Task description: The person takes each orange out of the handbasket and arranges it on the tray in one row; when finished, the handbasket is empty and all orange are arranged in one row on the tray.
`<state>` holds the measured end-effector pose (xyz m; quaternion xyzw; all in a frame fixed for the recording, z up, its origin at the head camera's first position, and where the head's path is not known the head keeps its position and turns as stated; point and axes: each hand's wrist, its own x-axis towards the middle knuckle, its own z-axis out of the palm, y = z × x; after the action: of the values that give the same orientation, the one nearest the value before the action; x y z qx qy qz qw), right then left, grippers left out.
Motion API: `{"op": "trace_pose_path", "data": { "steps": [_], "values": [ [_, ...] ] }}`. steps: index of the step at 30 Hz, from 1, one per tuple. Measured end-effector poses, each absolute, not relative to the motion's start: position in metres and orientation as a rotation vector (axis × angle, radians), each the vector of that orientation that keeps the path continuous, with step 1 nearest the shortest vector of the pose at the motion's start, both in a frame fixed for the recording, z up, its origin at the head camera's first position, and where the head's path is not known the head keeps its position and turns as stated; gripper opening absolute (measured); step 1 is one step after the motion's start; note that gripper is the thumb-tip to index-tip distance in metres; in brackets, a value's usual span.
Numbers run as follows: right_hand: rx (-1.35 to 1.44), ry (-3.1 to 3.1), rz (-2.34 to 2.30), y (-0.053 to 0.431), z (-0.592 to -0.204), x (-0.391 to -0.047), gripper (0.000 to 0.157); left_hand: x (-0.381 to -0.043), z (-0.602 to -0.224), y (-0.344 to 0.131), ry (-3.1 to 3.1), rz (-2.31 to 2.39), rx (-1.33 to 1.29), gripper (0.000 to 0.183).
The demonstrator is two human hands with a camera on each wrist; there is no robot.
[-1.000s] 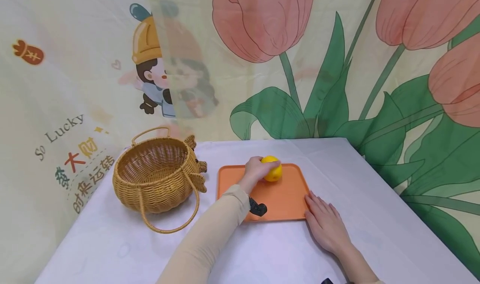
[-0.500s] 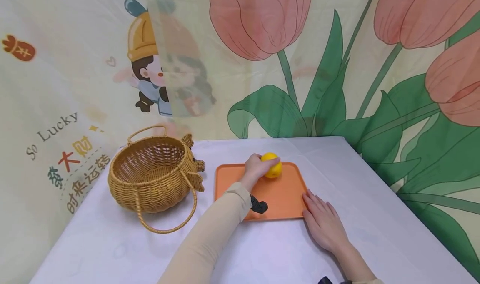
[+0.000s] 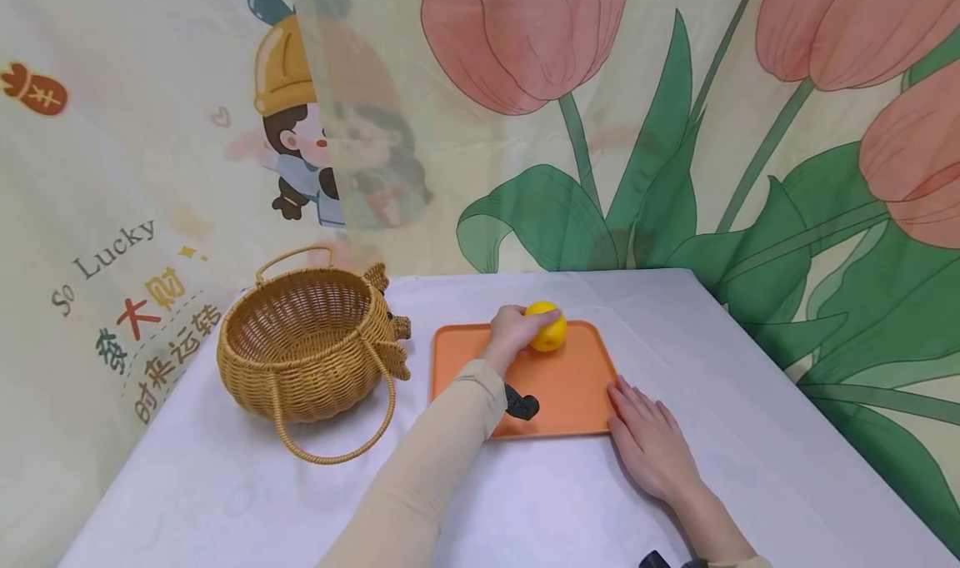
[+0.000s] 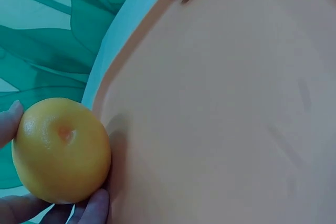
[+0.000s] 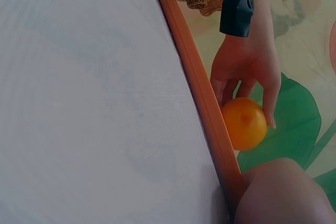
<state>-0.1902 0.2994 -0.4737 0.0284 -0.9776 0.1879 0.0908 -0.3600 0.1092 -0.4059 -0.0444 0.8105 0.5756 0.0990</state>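
A round, smooth yellow orange (image 3: 549, 335) is at the far side of a flat orange tray (image 3: 566, 393). My left hand (image 3: 512, 332) grips it, thumb on one side and fingers on the other. Close up in the left wrist view, the orange (image 4: 60, 153) shows a small dimple and sits right by the tray's rim. My right hand (image 3: 651, 443) lies at the tray's right edge with fairly straight fingers, the fingertips touching the rim. In the right wrist view, the tray's side wall (image 5: 191, 72) runs past this hand.
A wicker basket (image 3: 315, 385) shaped like a pig stands left of the tray, its front handle (image 3: 337, 460) drooping onto the white tablecloth (image 3: 247, 501). Behind the table hangs a printed curtain (image 3: 420, 243) with tulips and a cartoon figure.
The head view has shifted slightly. Both hands, the orange and the tray keep the same places relative to one another.
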Motion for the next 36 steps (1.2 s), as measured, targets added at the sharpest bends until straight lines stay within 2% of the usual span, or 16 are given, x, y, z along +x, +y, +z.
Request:
{"op": "trace_pose_path", "data": {
  "steps": [9, 36],
  "values": [
    [0.082, -2.908, 0.571, 0.301, -0.4726, -0.1891, 0.057, -0.3559, -0.403, 0.1147, 2.43, 1.677, -0.163, 0.076],
    [0.093, -2.904, 0.572, 0.3005, -0.4736, -0.1899, 0.057, -0.3571, -0.4056, 0.1119, 2.413, 1.719, -0.143, 0.073]
  ]
}}
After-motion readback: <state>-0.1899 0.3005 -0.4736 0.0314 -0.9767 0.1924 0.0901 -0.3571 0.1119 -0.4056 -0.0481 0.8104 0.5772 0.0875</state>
